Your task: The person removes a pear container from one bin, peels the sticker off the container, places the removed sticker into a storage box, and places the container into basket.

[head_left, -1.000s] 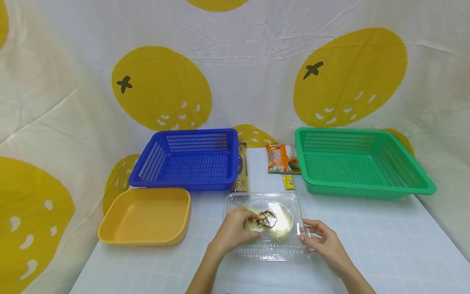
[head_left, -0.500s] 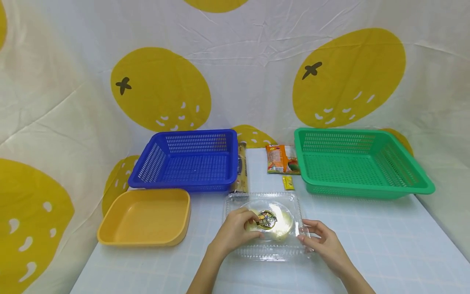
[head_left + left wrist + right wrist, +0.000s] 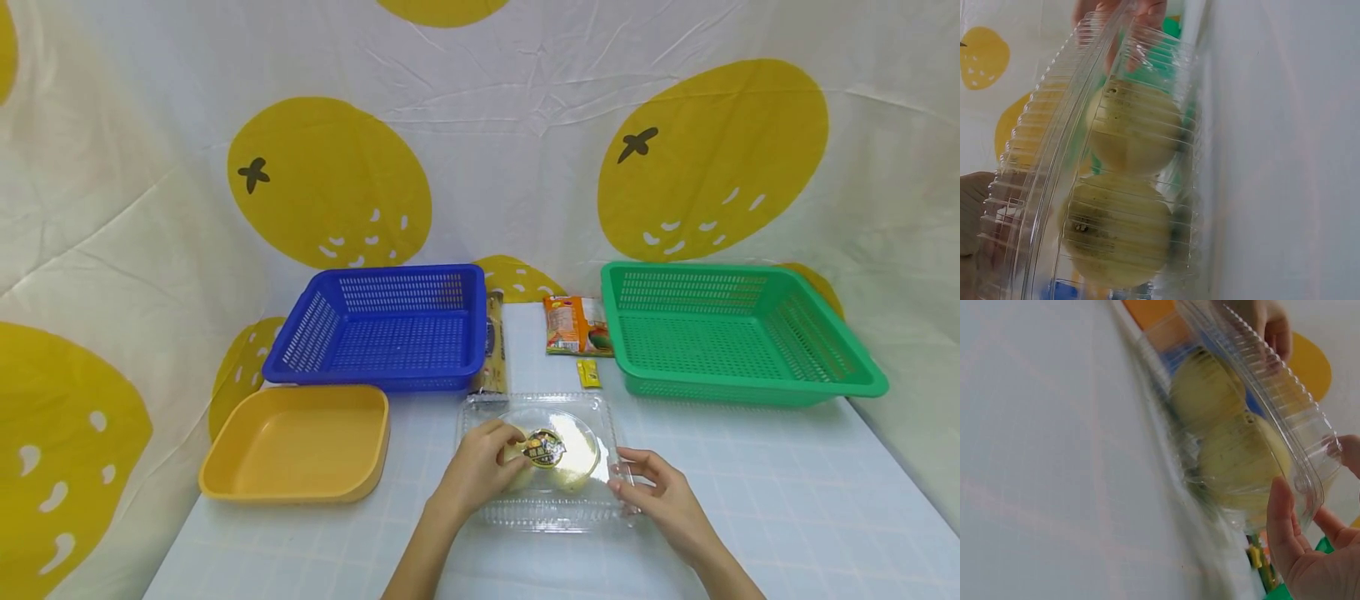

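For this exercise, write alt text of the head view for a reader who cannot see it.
Two hands hold a clear plastic clamshell box of pale round buns on a table: left hand on its lid, right hand at its edge. Behind sit a yellow tray, blue basket and green basket.

Both forearms come up from the lower edge of the head view and angle inward toward each other. The left hand (image 3: 480,471) lies palm down with its fingers bent and the fingertips bunched forward (knuckles raised, thumb tucked beside the index finger). The right hand (image 3: 663,492) sits lower and to the side, its fingers loosely curled with the thumb (image 3: 1282,519) held upright and apart from them. Both wrists are bare and held low, well apart from each other.
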{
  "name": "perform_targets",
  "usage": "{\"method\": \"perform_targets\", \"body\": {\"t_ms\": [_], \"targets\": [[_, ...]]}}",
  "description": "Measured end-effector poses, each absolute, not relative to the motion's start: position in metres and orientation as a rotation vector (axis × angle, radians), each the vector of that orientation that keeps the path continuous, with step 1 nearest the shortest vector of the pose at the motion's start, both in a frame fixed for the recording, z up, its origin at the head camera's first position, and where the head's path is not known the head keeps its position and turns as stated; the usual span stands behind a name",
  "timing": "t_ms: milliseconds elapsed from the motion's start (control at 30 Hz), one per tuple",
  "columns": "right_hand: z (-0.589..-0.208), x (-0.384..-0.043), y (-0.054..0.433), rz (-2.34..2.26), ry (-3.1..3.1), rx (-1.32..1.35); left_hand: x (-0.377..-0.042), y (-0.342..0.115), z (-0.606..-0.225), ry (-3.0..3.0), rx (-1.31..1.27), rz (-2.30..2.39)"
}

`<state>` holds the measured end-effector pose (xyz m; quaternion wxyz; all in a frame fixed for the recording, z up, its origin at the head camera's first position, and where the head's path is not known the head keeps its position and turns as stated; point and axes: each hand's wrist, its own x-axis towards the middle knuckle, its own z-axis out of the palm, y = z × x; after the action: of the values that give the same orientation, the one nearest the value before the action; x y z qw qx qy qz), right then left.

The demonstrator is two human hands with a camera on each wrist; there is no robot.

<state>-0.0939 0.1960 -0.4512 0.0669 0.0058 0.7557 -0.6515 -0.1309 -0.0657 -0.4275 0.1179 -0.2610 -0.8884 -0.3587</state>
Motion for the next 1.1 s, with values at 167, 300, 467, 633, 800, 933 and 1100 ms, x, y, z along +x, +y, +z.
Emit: {"method": "perform_targets", "body": {"t_ms": [167, 300, 467, 633, 800, 933, 1100], "targets": [[-0.4509, -0.0935, 0.1957, -1.963, 2.275, 0.035, -0.1302, -0.0635, -0.4291, -2.550, -0.758, -1.017], [-0.4506, -0.0940, 0.1955, -1.966, 2.272, 0.042, -0.1294, -0.0634, -0.4310, -2.498, -0.791, -1.003], [-0.4506, -0.0944, 0.1953, -1.971, 2.266, 0.031, -0.1279, -0.0637, -0.4332, -2.463, -0.786, -0.976], [-0.4512, -0.0939, 0.1951, -1.968, 2.259, 0.041, -0.1271, -0.0627, -0.4342, -2.463, -0.759, -0.949], [-0.4515, -0.0936, 0.1950, -1.970, 2.261, 0.027, -0.1274, -0.0622, -0.4331, -2.464, -0.725, -1.007], [-0.4517, -0.0934, 0.1951, -1.969, 2.269, 0.022, -0.1284, -0.0647, -0.4294, -2.513, -0.725, -1.128], [-0.4519, -0.0940, 0.1950, -1.978, 2.273, 0.040, -0.1316, -0.0678, -0.4260, -2.583, -0.735, -1.206]]}}
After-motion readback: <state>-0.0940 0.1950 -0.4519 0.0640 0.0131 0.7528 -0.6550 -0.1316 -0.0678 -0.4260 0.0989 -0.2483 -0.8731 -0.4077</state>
